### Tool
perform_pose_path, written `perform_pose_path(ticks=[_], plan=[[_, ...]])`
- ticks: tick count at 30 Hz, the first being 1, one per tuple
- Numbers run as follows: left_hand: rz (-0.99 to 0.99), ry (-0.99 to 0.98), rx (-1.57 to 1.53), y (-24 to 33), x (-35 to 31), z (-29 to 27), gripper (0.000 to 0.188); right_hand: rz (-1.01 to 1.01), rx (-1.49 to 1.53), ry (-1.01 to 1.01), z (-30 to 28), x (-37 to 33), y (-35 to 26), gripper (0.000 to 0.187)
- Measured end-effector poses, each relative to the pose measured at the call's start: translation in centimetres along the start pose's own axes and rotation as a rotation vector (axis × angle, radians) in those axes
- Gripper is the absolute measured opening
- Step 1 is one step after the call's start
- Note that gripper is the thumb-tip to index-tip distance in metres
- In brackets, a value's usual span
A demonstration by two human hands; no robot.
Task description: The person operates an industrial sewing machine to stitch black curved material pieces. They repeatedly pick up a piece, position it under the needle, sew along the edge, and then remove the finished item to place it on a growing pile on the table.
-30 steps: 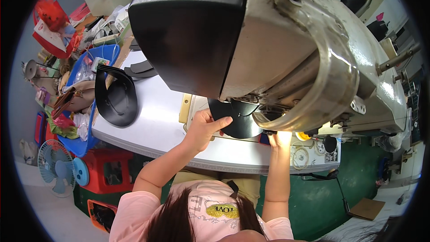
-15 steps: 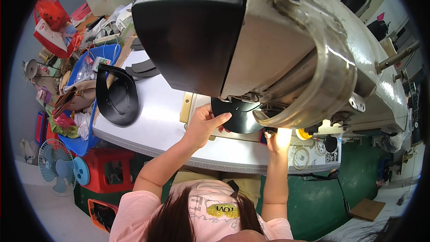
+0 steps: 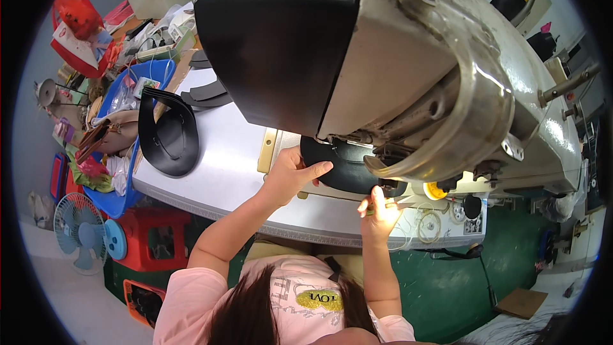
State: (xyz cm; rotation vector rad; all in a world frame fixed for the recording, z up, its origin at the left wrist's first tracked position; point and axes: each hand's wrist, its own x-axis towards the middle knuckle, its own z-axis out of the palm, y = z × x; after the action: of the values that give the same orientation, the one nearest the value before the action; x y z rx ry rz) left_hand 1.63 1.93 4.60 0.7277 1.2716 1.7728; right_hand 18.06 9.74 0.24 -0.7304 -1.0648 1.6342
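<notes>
A smooth black curved piece lies under the head of the large sewing machine. My left hand grips its left edge, thumb on top and fingers underneath. Just below the piece's right end, in the bright lamp light, is my right hand. Its fingers are curled together, and whatever they hold is too small to make out. The machine head hides the far part of the piece and the needle area.
Stacked black curved pieces lie on the white table at left, beside a blue basket of bags and cloth. Below stand a red stool and a small fan. A yellow knob sits right of my right hand.
My right hand has drawn back toward me and slightly left, off the black piece, with its fingers curling. More of the piece's right end now shows. My left hand stays on its edge.
</notes>
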Motion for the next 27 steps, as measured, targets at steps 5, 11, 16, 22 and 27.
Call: perform_pose_path(ticks=[5,11,16,22,27], plan=[[0.013,-0.006,0.123,0.2,0.1,-0.1,0.02,-0.006,0.051,-0.027,-0.5,-0.2,1.4,0.009],[0.09,0.078,-0.056,-0.3,0.4,0.4,0.021,0.095,0.056,0.01,1.1,-2.2,1.7,0.014],[0.129,0.121,-0.109,-1.0,0.8,0.3,0.018,0.068,0.1,-0.007,1.2,-3.0,2.5,0.009],[0.231,0.226,-0.096,-1.8,0.0,1.8,0.014,0.083,0.09,-0.052,1.1,-3.6,3.4,0.013],[0.073,0.117,0.066,-3.2,-1.2,3.8,0.018,0.086,0.16,-0.068,2.5,-4.3,3.7,0.016]])
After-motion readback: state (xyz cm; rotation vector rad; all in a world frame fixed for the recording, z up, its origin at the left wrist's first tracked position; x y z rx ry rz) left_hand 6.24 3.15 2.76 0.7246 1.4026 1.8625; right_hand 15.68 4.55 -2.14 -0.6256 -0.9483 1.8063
